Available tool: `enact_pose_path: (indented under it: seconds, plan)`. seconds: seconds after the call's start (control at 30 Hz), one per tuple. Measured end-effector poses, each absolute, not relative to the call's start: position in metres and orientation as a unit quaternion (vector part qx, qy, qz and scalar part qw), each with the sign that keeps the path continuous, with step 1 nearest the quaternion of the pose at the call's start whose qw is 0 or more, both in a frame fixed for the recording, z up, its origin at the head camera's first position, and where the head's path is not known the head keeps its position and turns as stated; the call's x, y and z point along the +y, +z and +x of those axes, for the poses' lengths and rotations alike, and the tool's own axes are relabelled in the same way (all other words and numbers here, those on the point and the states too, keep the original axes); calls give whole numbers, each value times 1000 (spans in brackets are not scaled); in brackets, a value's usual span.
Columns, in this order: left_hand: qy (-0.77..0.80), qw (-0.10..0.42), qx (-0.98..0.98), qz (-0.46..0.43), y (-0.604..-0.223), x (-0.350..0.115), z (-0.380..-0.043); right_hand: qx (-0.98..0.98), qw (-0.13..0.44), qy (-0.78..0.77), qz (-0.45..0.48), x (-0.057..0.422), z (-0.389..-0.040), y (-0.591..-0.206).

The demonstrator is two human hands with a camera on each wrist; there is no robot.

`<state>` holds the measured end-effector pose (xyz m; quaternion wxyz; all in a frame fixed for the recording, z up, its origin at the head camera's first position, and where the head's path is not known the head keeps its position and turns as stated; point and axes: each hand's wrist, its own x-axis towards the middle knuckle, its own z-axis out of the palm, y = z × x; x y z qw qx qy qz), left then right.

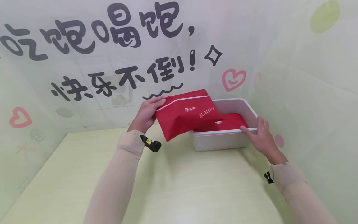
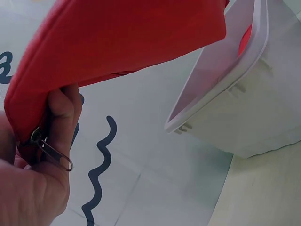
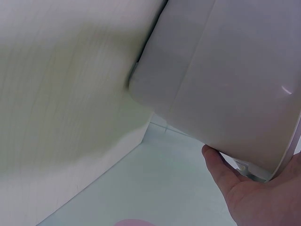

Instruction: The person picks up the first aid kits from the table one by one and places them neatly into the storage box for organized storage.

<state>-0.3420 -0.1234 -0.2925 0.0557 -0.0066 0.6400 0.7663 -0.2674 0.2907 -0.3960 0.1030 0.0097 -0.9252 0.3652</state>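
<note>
My left hand [image 1: 146,113] grips a red zippered pouch [image 1: 181,113] by its left end, thumb on top and fingers beneath. White print and a white stripe mark the pouch, and it hangs tilted above the table, its right part overlapping a white plastic bin [image 1: 221,142]. In the left wrist view a metal zipper pull [image 2: 54,153] dangles by the fingers. Inside the bin lies another red pouch [image 1: 235,120] with a white cross, partly hidden by the held one. My right hand [image 1: 263,137] holds the bin's right end at the rim, fingers beneath it in the right wrist view.
The bin stands on a pale wood-grain table [image 1: 179,180] near the back right corner. Behind it rises a white wall sheet [image 1: 123,84] with black lettering, and a similar sheet [image 1: 313,102] borders the right side.
</note>
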Motion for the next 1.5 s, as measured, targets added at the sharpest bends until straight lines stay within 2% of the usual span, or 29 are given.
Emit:
enact_pose_path:
  seconds: [1.5]
  plan:
    - [746,85,661,-9,-305,-45,-369,-920,115,374,15,291,-270,-398]
